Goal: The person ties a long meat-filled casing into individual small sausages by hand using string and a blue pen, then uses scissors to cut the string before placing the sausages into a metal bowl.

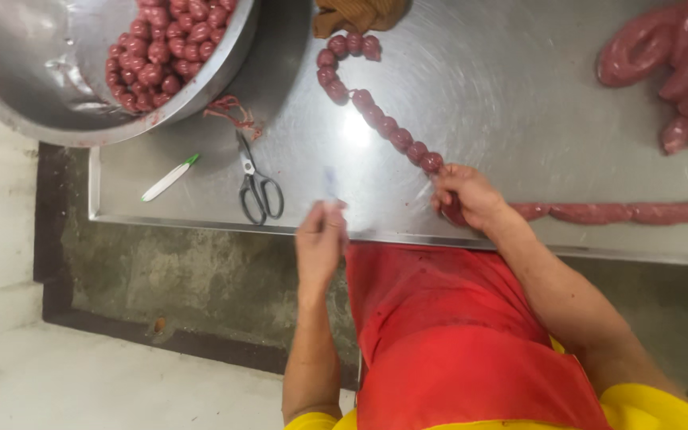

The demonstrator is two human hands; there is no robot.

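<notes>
A chain of small round red sausage links (pixel 376 115) curves across the steel table (pixel 519 87) from the top centre down to my right hand (pixel 467 197). My right hand is shut on the sausage where the tied links meet the long untied sausage (pixel 623 213) running right along the table's front edge. My left hand (pixel 320 239) is raised near the table edge, pinching a thin pale string (pixel 330 185) that is blurred. A red apron covers my front.
A large steel bowl (pixel 33 87) with several small red sausage balls (pixel 165 48) sits at top left. Scissors (pixel 256 187), a white and green pen-like tool (pixel 169 177) and red string scraps (pixel 232 114) lie nearby. Thick sausage coils (pixel 678 64) at top right; a brown cloth (pixel 360 14) at top centre.
</notes>
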